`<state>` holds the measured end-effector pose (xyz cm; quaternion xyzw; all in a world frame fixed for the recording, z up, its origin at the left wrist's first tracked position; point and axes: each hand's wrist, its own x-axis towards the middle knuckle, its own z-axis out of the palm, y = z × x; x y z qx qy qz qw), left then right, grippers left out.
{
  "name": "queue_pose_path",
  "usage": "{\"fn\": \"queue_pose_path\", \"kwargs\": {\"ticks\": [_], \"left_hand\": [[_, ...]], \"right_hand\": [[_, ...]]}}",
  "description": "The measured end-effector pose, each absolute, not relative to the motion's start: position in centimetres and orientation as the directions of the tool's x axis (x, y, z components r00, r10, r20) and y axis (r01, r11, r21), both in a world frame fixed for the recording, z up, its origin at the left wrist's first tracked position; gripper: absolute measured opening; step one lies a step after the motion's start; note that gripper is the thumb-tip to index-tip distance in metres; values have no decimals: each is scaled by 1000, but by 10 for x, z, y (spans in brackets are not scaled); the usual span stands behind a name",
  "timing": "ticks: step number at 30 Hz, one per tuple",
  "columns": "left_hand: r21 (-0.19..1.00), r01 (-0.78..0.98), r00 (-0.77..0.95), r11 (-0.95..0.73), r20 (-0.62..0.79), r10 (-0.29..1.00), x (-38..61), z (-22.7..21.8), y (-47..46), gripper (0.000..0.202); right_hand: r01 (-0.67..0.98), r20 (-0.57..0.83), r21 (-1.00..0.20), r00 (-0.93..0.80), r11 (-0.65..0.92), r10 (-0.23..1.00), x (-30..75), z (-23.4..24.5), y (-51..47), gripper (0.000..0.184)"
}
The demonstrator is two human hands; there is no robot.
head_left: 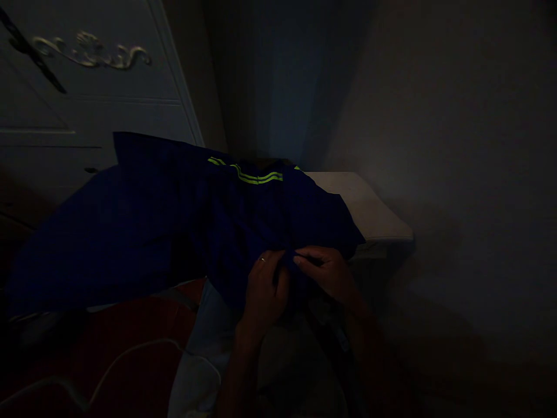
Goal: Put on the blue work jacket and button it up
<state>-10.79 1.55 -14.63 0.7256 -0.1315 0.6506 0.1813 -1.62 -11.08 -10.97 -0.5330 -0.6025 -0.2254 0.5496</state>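
A dark blue garment (243,215) with yellow-green double stripes lies spread over a pale padded board (361,203) and hangs toward me. My left hand (267,284), with a ring on one finger, pinches the garment's cloth near the board's front edge. Close beside it, my right hand (328,270) grips the same part of the cloth between thumb and fingers. The two sets of fingertips are almost touching. Dim light hides the detail of what lies between them.
A white cabinet (108,110) with carved trim and a dark handle stands at the left. A plain wall (470,145) rises at the right. Across the reddish floor (134,325) runs a white cord (143,343), near light blue fabric (204,360).
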Motion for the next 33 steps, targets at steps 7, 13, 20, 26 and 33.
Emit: {"fn": "queue_pose_path", "kwargs": {"ticks": [7, 13, 20, 26, 33], "left_hand": [[30, -293, 159, -956, 987, -18, -104, -150, 23, 26], [37, -394, 122, -918, 992, -13, -104, -150, 28, 22], [191, -583, 62, -789, 980, 191, -103, -154, 23, 17], [316, -671, 93, -671, 933, 346, -99, -157, 23, 12], [433, -723, 172, -539, 867, 467, -99, -160, 22, 16]], "right_hand": [[868, 919, -336, 217, 365, 330, -15, -113, -103, 22], [915, 931, -238, 120, 325, 344, -20, -117, -101, 18], [895, 941, -253, 140, 367, 307, -24, -119, -100, 15], [879, 941, -282, 176, 384, 289, -26, -121, -97, 14], [823, 919, -349, 205, 449, 338, -27, -123, -92, 17]]}}
